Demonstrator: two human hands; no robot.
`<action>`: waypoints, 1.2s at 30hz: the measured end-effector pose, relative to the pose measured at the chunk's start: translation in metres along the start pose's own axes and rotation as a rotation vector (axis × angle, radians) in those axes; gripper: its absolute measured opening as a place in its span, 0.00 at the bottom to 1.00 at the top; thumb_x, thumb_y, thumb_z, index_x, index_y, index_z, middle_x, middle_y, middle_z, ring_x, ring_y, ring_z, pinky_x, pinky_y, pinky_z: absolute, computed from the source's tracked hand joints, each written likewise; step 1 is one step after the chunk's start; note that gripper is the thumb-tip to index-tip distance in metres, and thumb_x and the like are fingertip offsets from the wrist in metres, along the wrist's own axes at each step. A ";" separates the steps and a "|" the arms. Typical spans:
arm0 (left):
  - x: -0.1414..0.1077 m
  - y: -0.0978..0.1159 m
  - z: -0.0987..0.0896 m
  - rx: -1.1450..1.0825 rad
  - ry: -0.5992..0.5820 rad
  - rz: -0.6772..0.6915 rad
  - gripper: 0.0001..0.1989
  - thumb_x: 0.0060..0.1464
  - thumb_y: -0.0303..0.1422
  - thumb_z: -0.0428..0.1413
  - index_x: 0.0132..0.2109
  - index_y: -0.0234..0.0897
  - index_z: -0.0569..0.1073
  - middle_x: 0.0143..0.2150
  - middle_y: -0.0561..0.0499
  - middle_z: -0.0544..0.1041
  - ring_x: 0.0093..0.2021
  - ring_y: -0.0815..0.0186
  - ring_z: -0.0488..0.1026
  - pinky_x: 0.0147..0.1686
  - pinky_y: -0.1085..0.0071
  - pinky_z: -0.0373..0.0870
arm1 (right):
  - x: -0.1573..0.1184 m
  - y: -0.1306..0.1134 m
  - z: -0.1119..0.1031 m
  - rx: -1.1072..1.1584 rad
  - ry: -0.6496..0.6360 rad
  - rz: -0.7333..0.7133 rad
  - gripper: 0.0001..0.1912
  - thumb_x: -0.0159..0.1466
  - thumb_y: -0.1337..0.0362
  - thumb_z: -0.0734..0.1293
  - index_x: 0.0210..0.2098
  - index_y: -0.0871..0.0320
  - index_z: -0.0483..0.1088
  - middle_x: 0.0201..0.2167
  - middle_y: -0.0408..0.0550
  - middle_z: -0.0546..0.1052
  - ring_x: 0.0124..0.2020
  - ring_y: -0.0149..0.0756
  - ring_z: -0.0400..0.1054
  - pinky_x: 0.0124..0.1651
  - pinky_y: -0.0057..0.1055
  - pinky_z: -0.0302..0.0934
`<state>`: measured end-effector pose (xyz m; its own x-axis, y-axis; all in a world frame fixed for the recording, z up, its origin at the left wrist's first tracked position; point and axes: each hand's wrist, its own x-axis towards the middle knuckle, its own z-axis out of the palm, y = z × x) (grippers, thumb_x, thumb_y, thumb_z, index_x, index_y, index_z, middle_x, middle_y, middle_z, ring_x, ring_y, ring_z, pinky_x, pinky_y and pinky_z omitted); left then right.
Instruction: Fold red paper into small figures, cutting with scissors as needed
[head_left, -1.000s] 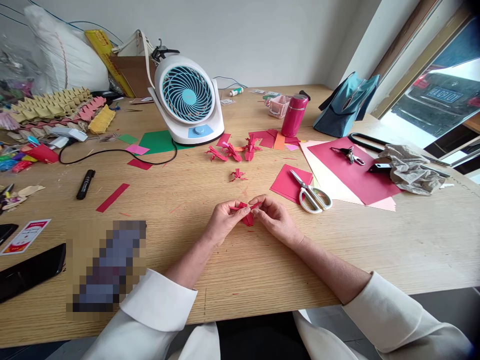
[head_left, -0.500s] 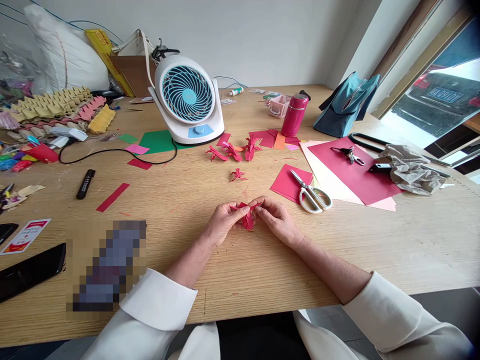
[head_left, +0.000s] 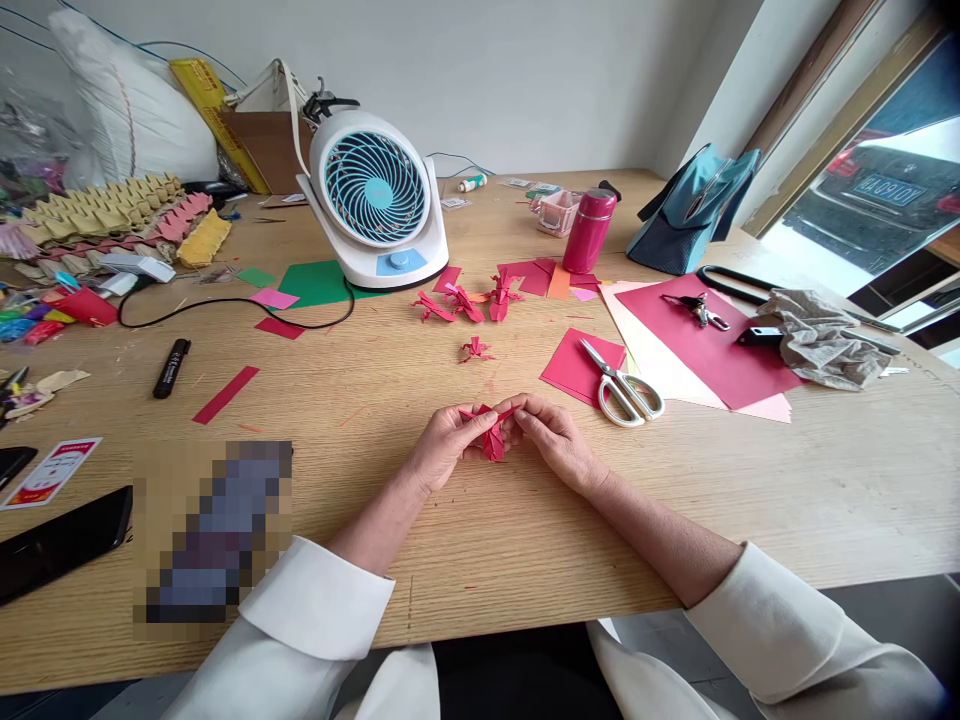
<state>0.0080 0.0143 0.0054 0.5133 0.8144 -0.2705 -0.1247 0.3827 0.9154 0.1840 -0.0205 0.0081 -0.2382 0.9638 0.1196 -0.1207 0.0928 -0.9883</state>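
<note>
Between my hands is a red origami figure [head_left: 493, 441] of folded paper, held just above the wooden table [head_left: 637, 540]. My left hand [head_left: 448, 445] pinches its left side and middle with thumb and fingers. On the other side my right hand [head_left: 553, 437] is closed on a thin pointed flap of the same figure. Fingers cover part of the folds. Beyond the hands lies a small red origami figure [head_left: 475, 349], with several more red origami figures [head_left: 466, 304] behind it. White-handled scissors [head_left: 622, 388] rest partly on red paper squares [head_left: 574, 362] to the right.
A white fan [head_left: 379, 195] stands at the back, its black cable [head_left: 247, 302] looping left. Farther right are a pink thermos [head_left: 590, 232], a blue bag [head_left: 690, 215] and large red sheets [head_left: 720, 345]. A black marker [head_left: 172, 368], red strip [head_left: 226, 394] and phone [head_left: 64, 540] lie left.
Both hands stay in place on the origami figure. The figure's lower part has tilted slightly left, and my right fingers have shifted a little along the flap.
</note>
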 end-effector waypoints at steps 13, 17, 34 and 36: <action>-0.002 0.001 0.003 0.071 0.025 0.005 0.19 0.49 0.46 0.64 0.35 0.32 0.76 0.29 0.49 0.79 0.28 0.68 0.75 0.30 0.72 0.71 | 0.001 0.005 0.001 -0.018 0.026 -0.037 0.15 0.65 0.52 0.66 0.39 0.59 0.70 0.27 0.43 0.71 0.28 0.30 0.67 0.35 0.31 0.66; -0.002 0.002 0.003 0.064 0.018 0.008 0.19 0.50 0.46 0.64 0.35 0.32 0.75 0.28 0.49 0.79 0.28 0.69 0.75 0.29 0.73 0.71 | 0.002 0.007 0.002 0.028 0.019 -0.024 0.16 0.64 0.51 0.68 0.40 0.58 0.70 0.28 0.43 0.72 0.28 0.30 0.67 0.35 0.31 0.67; -0.002 -0.002 0.012 0.238 0.089 0.193 0.17 0.53 0.44 0.61 0.32 0.32 0.74 0.26 0.50 0.77 0.27 0.69 0.74 0.30 0.73 0.71 | 0.003 0.006 0.002 -0.091 0.089 0.001 0.10 0.64 0.57 0.66 0.36 0.58 0.68 0.27 0.43 0.74 0.29 0.31 0.68 0.36 0.31 0.65; -0.001 -0.004 0.011 0.322 0.103 0.258 0.16 0.55 0.43 0.60 0.31 0.33 0.73 0.26 0.50 0.78 0.27 0.68 0.75 0.31 0.72 0.72 | 0.004 0.007 0.001 -0.085 0.090 0.007 0.09 0.64 0.58 0.66 0.35 0.58 0.67 0.26 0.43 0.73 0.29 0.32 0.69 0.36 0.32 0.64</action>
<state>0.0172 0.0072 0.0052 0.4103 0.9113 -0.0336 0.0417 0.0180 0.9990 0.1809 -0.0168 0.0019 -0.1506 0.9827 0.1079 -0.0359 0.1037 -0.9940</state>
